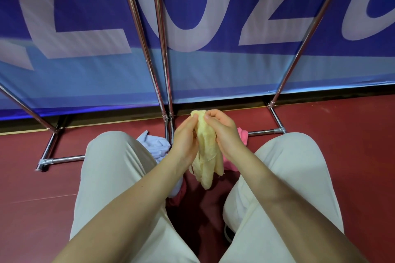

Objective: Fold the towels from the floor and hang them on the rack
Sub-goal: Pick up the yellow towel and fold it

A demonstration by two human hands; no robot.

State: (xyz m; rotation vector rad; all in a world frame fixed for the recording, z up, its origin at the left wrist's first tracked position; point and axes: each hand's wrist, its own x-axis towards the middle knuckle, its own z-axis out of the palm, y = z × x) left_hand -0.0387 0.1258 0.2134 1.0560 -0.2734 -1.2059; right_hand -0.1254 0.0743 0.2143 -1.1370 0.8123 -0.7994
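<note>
Pale yellow terry towel (206, 151) held bunched between both knees, above the dark red floor (342, 156). Left hand (184, 141) and right hand (222, 130) both pinch its top edge, fingers curled round the cloth; the rest hangs in a crumpled rope.

Risks, judged:
- No corner found yet: folding from a twisted bunch would likely give a lopsided fold.
- The hanging end may snag the light blue cloth (155, 145) or pink cloth (242, 134) lying just below.
- Chrome tube rack (164, 83) stands close; a swinging towel could catch it.
</note>
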